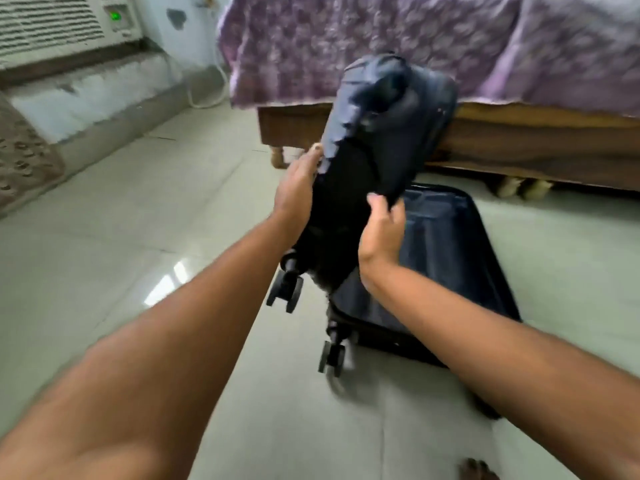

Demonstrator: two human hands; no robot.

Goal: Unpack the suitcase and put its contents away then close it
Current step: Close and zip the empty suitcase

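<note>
both hands are on the navy suitcase [433, 258], which lies split open on the tiled floor [173, 188] just in front of the bed [519, 133]. left hand [299, 188] lies against the outer left edge of the raised half [384, 126], fingers fairly straight and pressing its side, thumb tip up near the rim. right hand [382, 233] is on the inner lower edge of that same half, fingers curled and pinching the dark lining there. the raised half stands tilted up on its hinge side, its top leaning toward the wooden bed frame; whether it touches the frame i cannot tell, as the picture is blurred. the other half lies flat on the floor to my right, its dark blue lining showing. two pairs of black caster wheels [287, 292] stick out at the near end of the case. a purple patterned bedsheet [381, 36] hangs over the bed's edge. a window air conditioner [62, 26] sits in the wall at far left.
</note>
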